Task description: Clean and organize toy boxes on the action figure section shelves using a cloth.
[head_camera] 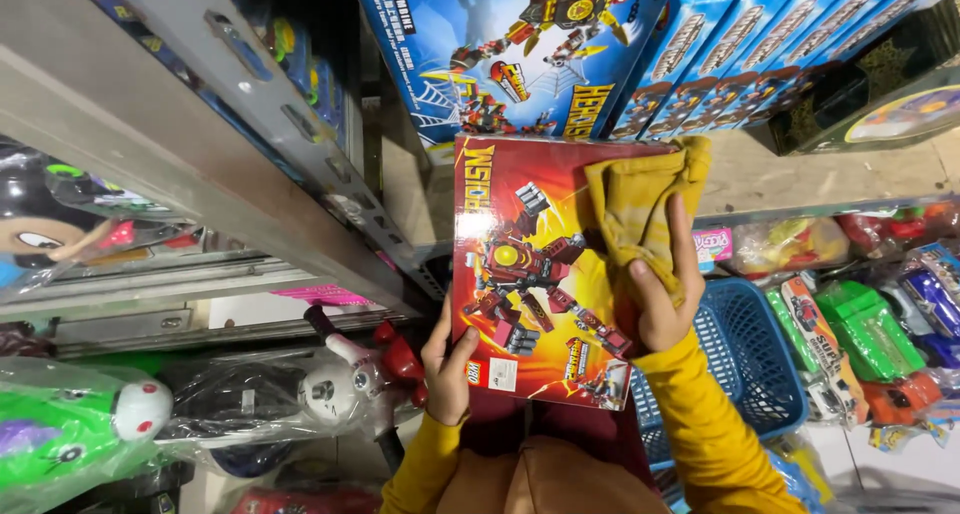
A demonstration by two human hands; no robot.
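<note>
Gripping a red toy box (530, 274), left hand (447, 369); right hand (662, 294) pressing yellow cloth (640, 209).

The red toy box (530, 274) fills the centre, so little open room is left around it. At 12 o'clock a stack of blue toy boxes (620, 44) stands close above its top edge, leaving only a narrow strip of wooden shelf (800, 169) free toward 2 o'clock. At 9 to 11 o'clock the grey metal shelf rail (200, 144) slants across, shutting off that side. At 7 to 8 o'clock bagged plastic toys (330, 389) crowd up near the box. At 4 o'clock the blue basket (760, 374) sits just beside the box, with packaged toy cars (850, 344) filling 3 o'clock beyond it.
</note>
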